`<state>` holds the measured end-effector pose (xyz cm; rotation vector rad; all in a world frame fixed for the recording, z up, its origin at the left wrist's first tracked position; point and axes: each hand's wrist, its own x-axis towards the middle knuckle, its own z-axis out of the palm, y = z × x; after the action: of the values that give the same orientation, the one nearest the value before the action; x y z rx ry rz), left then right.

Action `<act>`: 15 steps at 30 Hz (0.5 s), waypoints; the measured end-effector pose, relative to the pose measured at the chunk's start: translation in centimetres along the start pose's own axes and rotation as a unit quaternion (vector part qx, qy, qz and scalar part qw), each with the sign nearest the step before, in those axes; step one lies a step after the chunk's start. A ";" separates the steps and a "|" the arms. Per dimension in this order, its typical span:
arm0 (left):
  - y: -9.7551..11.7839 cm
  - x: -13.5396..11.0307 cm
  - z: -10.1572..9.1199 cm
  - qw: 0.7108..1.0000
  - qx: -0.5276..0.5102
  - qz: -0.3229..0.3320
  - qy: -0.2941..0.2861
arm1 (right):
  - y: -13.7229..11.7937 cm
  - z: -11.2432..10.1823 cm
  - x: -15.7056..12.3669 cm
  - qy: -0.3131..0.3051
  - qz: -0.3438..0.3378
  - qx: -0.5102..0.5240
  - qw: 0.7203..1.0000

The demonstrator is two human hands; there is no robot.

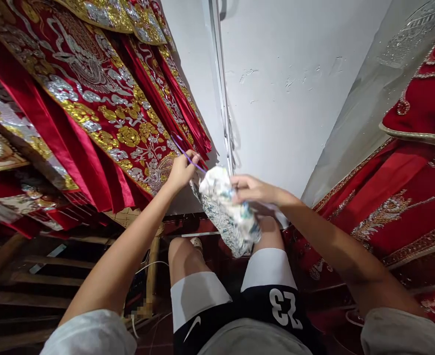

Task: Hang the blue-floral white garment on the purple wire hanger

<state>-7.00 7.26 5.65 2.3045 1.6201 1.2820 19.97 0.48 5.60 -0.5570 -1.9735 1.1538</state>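
My left hand (183,170) is closed in a pinch on a thin purple cord (198,166). One end of the cord sticks out past the fingers and the other runs to the top of a white bundle (217,180). The bundle is crumpled, with blue-green print, and hangs between my knees; its lower part is blurred. Whether it is a bag or folded cloth I cannot tell. At the bundle's upper right side, my right hand (252,190) has its fingers bent around the material.
Red cloths with gold and silver sequin embroidery (128,133) hang on the left. More red beaded fabric (405,197) hangs on the right by clear plastic sheeting (380,64). A white wall (276,118) with a vertical metal strip (222,98) stands ahead. A bamboo frame (152,276) is low left.
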 end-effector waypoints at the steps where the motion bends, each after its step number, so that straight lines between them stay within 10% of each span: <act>1: 0.1 -1.0 0.2 0.999 -0.035 0.005 -0.011 | -0.1 0.8 -1.0 -0.084 0.007 -0.002 0.996; 4: 1.2 -3.8 0.6 0.985 -0.153 0.010 -0.081 | 0.3 1.2 -2.8 -0.153 0.013 -0.089 0.984; 8: 4.6 -6.4 0.9 0.954 -0.244 0.025 -0.171 | 3.4 0.7 -2.4 -0.014 -0.037 -0.271 0.962; 15: 10.8 -7.2 1.8 0.895 -0.412 0.067 -0.157 | 10.2 5.4 -1.4 0.103 -0.103 -0.393 0.908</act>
<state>1.57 -2.67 5.27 1.9305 0.6236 1.2003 16.46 1.66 -5.42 -0.8041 -2.1973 0.1141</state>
